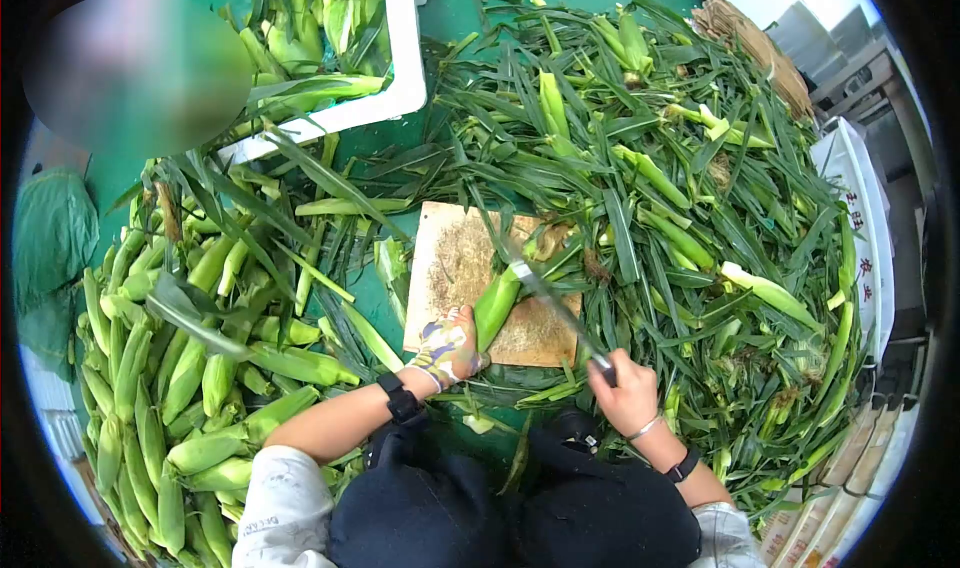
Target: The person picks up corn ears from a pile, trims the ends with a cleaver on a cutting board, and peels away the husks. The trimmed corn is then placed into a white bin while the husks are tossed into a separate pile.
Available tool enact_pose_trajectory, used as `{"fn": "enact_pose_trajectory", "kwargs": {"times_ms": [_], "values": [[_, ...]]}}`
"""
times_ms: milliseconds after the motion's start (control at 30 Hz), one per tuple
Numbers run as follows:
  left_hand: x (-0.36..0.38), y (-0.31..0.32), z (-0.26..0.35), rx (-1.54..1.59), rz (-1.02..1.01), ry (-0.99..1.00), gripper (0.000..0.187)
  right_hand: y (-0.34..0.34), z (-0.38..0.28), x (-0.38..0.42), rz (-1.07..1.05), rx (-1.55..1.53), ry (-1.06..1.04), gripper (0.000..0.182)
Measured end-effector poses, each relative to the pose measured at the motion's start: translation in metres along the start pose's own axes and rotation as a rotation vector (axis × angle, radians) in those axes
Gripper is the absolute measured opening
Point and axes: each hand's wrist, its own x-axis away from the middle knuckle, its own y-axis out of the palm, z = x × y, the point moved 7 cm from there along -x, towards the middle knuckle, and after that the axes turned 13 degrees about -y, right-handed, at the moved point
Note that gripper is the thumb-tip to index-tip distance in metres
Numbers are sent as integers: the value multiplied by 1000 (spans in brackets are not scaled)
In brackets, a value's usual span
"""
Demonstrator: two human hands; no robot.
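My left hand (447,346), in a patterned glove, is closed round the lower end of a green corn ear (493,313). The ear lies tilted over a worn wooden board (445,258). My right hand (627,392) grips the dark handle of a long knife (560,311). Its blade runs up and left across the upper end of the ear, near the husk leaves. Whether the edge has entered the ear cannot be made out.
Unhusked corn (185,368) is heaped at the left. Stripped leaves (640,198) pile up at the right. A white foam box (405,38) with corn stands at the upper left, a white crate (860,228) at the right edge, and a green net sack (52,258) at far left.
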Motion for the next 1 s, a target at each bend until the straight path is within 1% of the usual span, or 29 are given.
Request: {"fn": "enact_pose_trajectory", "kwargs": {"times_ms": [33,67,100,133,167,233,267,300,367,400,433,500,533,600,633,667,700,733,800,833,867,900,933,967,1000], "values": [[-5,2,-10,-9,-4,8,59,7,-9,-5,-52,4,-75,25],[-8,12,-28,249,-187,-23,67,19,-16,-7,-104,12,-108,25],[-8,1,-28,509,-361,-59,75,33,-18,-9,-155,20,-149,25],[4,-18,-32,631,-365,-126,68,48,-16,-9,-207,83,-171,28],[11,-20,-39,845,-484,-207,53,62,-11,-13,-211,72,-182,28],[32,-8,-67,1286,-733,-626,43,86,16,-27,-299,257,-29,31],[34,-6,-79,1331,-731,-603,43,87,29,-40,-308,240,30,34],[32,-14,-86,1208,-692,-481,49,87,40,-54,-307,220,99,36],[18,-27,-97,866,-510,-160,58,76,46,-75,-217,97,152,38],[13,-28,-102,729,-433,-192,74,62,35,-87,-186,141,130,42],[9,-28,-103,735,-431,-192,74,50,27,-94,-113,96,115,38],[2,-27,-107,417,-372,-179,87,16,-13,-108,70,-174,99,32],[5,-36,-105,396,-325,-197,93,16,-23,-109,56,-173,101,32],[7,-41,-98,436,-363,-199,94,3,-49,-103,298,-373,-79,28],[8,-43,-97,462,-390,-189,94,14,-54,-95,266,-313,-119,27],[8,-43,-98,459,-375,-184,90,52,-39,-78,135,-190,-160,28],[9,-41,-103,458,-369,-184,90,83,-23,-60,2,-66,-202,29],[10,-40,-108,467,-334,-165,90,82,-19,-49,3,-65,-203,29],[25,-50,-119,442,-280,-162,92,103,23,-27,-335,-110,266,32],[42,-66,-127,472,-268,-222,94,93,34,-26,-334,-108,315,40],[62,-79,-140,588,-198,-188,93,79,50,-19,-295,-120,401,40],[89,-106,-155,501,-38,-274,85,65,69,-16,-130,-89,381,40],[114,-130,-173,630,73,-232,80,47,89,-13,-43,9,386,42],[148,-144,-209,774,93,-446,78,28,106,-10,-114,81,556,41],[191,-173,-231,844,388,-526,79,14,122,-8,-39,93,487,40]]}}
